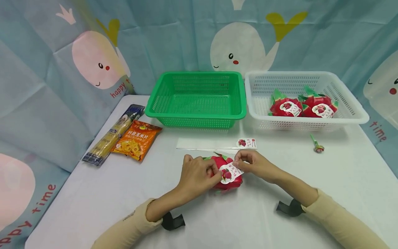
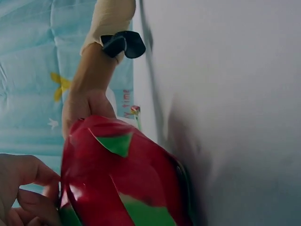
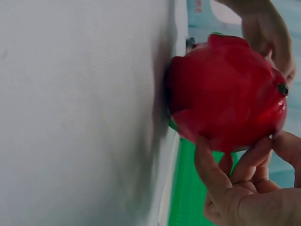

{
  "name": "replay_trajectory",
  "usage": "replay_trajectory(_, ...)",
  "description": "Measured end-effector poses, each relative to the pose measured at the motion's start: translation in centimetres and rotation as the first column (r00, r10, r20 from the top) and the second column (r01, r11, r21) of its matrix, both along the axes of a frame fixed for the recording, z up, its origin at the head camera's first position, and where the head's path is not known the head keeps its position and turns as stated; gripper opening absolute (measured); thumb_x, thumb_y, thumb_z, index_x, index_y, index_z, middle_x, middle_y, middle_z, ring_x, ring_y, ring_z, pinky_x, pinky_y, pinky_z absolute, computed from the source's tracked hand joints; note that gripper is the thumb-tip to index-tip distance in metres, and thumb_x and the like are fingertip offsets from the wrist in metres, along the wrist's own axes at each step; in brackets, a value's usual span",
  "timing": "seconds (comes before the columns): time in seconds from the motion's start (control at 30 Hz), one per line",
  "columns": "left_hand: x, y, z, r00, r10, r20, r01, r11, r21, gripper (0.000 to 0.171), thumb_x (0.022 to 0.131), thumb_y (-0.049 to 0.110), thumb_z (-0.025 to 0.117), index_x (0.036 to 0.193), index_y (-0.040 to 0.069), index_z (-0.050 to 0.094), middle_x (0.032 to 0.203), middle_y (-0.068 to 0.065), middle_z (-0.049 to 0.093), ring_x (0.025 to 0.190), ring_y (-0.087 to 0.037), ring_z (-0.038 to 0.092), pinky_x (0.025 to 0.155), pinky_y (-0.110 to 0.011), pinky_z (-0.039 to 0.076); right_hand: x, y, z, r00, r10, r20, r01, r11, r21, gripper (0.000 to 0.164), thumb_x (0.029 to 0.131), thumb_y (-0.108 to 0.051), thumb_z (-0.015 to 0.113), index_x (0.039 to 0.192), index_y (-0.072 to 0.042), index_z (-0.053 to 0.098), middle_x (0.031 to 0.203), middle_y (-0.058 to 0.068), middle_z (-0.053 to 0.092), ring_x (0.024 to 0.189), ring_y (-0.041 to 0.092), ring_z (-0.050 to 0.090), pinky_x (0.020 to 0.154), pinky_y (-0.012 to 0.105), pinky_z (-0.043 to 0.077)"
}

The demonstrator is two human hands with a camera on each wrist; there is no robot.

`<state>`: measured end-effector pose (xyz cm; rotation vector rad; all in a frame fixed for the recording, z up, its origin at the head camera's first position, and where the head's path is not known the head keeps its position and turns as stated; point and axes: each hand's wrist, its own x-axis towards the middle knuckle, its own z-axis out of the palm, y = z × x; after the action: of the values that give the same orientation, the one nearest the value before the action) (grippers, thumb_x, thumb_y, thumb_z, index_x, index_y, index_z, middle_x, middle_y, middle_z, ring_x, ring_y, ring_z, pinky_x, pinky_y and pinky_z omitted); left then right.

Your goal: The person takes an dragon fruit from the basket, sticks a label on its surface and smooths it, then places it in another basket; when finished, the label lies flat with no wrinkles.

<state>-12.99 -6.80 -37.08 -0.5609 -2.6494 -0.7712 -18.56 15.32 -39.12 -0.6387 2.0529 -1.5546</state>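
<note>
A red toy dragon fruit (image 1: 233, 184) with green leaf tips lies on the white table, between both hands. On its upper face is a white sticker (image 1: 229, 173) with a dragon fruit picture. At the sticker's left edge my left hand (image 1: 197, 173) pinches with bent fingers and thumb. My right hand (image 1: 256, 165) pinches the sticker's right end between thumb and forefinger, other fingers curled. In the right wrist view, the right hand's fingertips (image 3: 205, 146) touch the fruit (image 3: 225, 94). The left wrist view shows the fruit (image 2: 127, 174) close up, the sticker hidden.
Behind are a green basket (image 1: 196, 119) and a white basket (image 1: 308, 121) with two stickered dragon fruits (image 1: 286, 106). A backing strip (image 1: 206, 143) bears one sticker (image 1: 245, 143). Spaghetti (image 1: 113, 136) and an orange corn-chip bag (image 1: 136, 140) lie left; a small green-stemmed item (image 1: 318, 148) lies right.
</note>
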Motion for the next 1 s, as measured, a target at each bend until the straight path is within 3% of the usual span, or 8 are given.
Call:
replay_trajectory(0.17,-0.2,0.1,-0.4,0.999,-0.009,-0.032,0.010,1.000,0.019,0.018,0.071,0.023,0.067,0.060,0.022,0.053,0.043,0.017,0.037,0.044,0.007,0.032,0.061,-0.025,0.023,0.2,-0.1,-0.6,0.996,-0.008,0.091,0.008,1.000,-0.006,0.019,0.092,-0.019,0.055,0.090,-0.002,0.046,0.072,-0.005,0.054,0.071,0.005,0.051,0.064,0.023,0.050)
replay_trajectory(0.33,0.1,0.3,-0.9,0.978,-0.056,-0.202,0.063,0.998,0.029,0.009,0.073,0.014,0.067,0.077,0.019,0.061,0.051,0.014,0.044,0.050,0.001,0.037,0.068,-0.030,0.030,0.1,0.3,-1.1,0.979,0.019,0.202,-0.019,1.000,-0.004,0.013,0.095,-0.015,0.047,0.094,-0.003,0.042,0.077,0.001,0.050,0.076,0.009,0.053,0.071,0.028,0.055)
replay_trajectory(0.47,0.4,0.1,-1.6,0.939,-0.125,-0.320,0.126,0.992,-0.018,0.019,0.075,0.020,0.073,0.093,0.018,0.072,0.083,0.005,0.061,0.081,-0.012,0.053,0.083,-0.035,0.041,0.5,0.6,-1.2,0.998,0.003,0.064,-0.001,0.999,-0.033,0.015,0.093,-0.012,0.052,0.100,-0.001,0.046,0.092,0.009,0.051,0.091,0.017,0.055,0.078,0.032,0.055)
replay_trajectory(0.6,0.6,-0.3,-2.1,0.934,-0.182,-0.307,0.174,0.983,-0.052,0.036,0.074,0.029,0.076,0.106,0.015,0.071,0.109,-0.002,0.062,0.108,-0.021,0.056,0.080,-0.028,0.054,0.8,0.3,-1.2,0.994,0.056,-0.099,-0.064,0.995,-0.080,0.020,0.087,-0.011,0.062,0.099,-0.002,0.048,0.111,0.009,0.050,0.111,0.027,0.051,0.087,0.031,0.051)
replay_trajectory(0.73,0.8,-0.7,-2.5,0.937,-0.202,-0.284,0.192,0.979,-0.064,0.043,0.075,0.031,0.076,0.113,0.012,0.067,0.117,-0.006,0.062,0.115,-0.026,0.056,0.074,-0.031,0.057,0.5,0.2,-1.5,0.989,0.144,-0.040,-0.147,0.986,-0.083,0.017,0.088,-0.011,0.060,0.093,-0.003,0.046,0.103,0.004,0.047,0.104,0.019,0.052,0.084,0.026,0.049)
replay_trajectory(0.83,0.9,-1.0,-2.8,0.934,-0.221,-0.281,0.205,0.975,-0.086,0.048,0.075,0.031,0.075,0.117,0.009,0.064,0.122,-0.008,0.060,0.118,-0.030,0.054,0.077,-0.035,0.056,0.6,0.6,-1.5,0.993,0.111,0.031,-0.108,0.990,-0.090,0.012,0.090,-0.008,0.056,0.093,-0.001,0.046,0.098,0.003,0.047,0.096,0.014,0.054,0.081,0.024,0.051)
replay_trajectory(0.93,0.9,-1.1,-2.9,0.929,-0.227,-0.294,0.191,0.971,-0.144,0.052,0.077,0.032,0.074,0.121,0.008,0.060,0.127,-0.010,0.057,0.118,-0.032,0.053,0.075,-0.037,0.057,1.3,0.6,-1.2,0.999,0.033,-0.037,-0.036,0.996,-0.087,0.019,0.088,-0.008,0.060,0.102,-0.001,0.049,0.108,0.004,0.051,0.103,0.020,0.057,0.083,0.026,0.054)
replay_trajectory(1.0,0.8,-1.1,-2.9,0.924,-0.222,-0.311,0.162,0.965,-0.207,0.055,0.078,0.033,0.072,0.124,0.006,0.057,0.128,-0.012,0.055,0.117,-0.033,0.054,0.074,-0.038,0.057,2.1,0.4,-0.7,0.986,0.004,-0.166,-0.011,0.999,-0.036,0.036,0.085,-0.015,0.066,0.116,-0.006,0.049,0.120,0.006,0.050,0.113,0.028,0.055,0.084,0.027,0.054)
